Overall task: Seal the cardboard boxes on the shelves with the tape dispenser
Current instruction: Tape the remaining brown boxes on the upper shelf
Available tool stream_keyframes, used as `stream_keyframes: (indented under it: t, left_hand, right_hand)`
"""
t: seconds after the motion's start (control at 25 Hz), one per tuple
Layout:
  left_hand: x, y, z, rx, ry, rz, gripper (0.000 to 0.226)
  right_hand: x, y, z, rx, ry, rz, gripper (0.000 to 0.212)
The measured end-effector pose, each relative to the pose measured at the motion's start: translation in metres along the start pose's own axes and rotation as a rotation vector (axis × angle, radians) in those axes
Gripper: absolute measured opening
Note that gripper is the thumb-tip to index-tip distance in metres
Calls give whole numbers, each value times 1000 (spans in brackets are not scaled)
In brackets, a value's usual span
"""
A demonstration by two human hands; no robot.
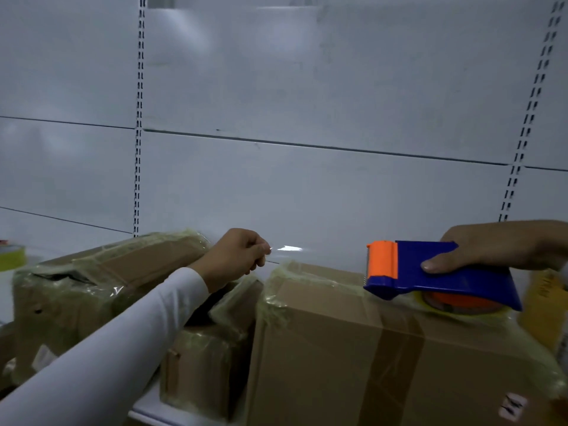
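Observation:
My right hand (498,250) grips a blue and orange tape dispenser (436,272) held just above the top right of a large cardboard box (332,339). A strip of clear tape (307,256) stretches from the dispenser's orange end leftward to my left hand (236,256), which pinches its free end above the gap between boxes. The large box has clear tape wrapped over its top edges. A smaller taped box (209,355) stands left of it, and another tape-wrapped box (101,281) lies further left, under my white sleeve.
White shelf back panels (276,103) with slotted uprights rise behind the boxes. A yellowish tape roll (12,256) sits at the far left. A yellow package (544,305) stands at the right edge. The white shelf lip (147,410) shows at the bottom.

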State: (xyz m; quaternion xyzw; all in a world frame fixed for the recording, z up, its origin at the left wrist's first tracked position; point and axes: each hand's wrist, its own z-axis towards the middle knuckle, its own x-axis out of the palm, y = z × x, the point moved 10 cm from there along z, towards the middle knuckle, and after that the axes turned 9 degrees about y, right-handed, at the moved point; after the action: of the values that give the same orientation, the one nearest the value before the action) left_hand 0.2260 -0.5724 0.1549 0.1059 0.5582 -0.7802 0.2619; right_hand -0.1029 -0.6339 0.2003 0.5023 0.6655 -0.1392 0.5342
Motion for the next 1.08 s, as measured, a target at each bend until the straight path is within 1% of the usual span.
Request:
stream_keyframes:
  t: [0.2,0.36,0.48,0.56,0.64,0.76,0.8,0.84,0.88,0.92,0.96,1.0,1.08]
  left_hand:
    - [16,24,12,-64,69,13,18]
    - [27,41,15,-116,124,-23,21]
    - [33,48,11,-142,170,-24,25]
    - [38,51,6,-160,199,-21,34]
    - [41,54,2,-195,190,-11,40]
    - [32,56,-6,-266,118,-20,34]
    - [25,54,-7,-256,84,30,40]
    - [17,46,-7,-213,40,113,41]
    - [11,36,-5,-151,-7,156,35]
    - [9,27,-3,-111,-32,136,29]
    - [14,20,-2,-101,-1,85,27]
    - [23,16,-1,-112,45,85,27]
    - [36,9,-1,-125,109,207,21]
  right_hand:
    - [7,-10,18,51,39,75,63]
    - [8,-12,29,62,67,90,65]
    - [9,-16,34,68,78,114,63]
    - [10,-18,36,75,95,107,66]
    - [11,-17,37,74,101,94,73]
    - [13,-16,35,64,109,85,74]
    - [14,-14,33,62,114,83,74]
    - [16,-12,31,61,119,76,74]
    - [17,-10,29,63,121,68,75]
    - [18,-9,27,68,115,64,78]
    - [19,-8,25,74,104,60,81]
    - [18,-7,23,78,89,55,83]
    - [17,-6,20,78,50,54,85]
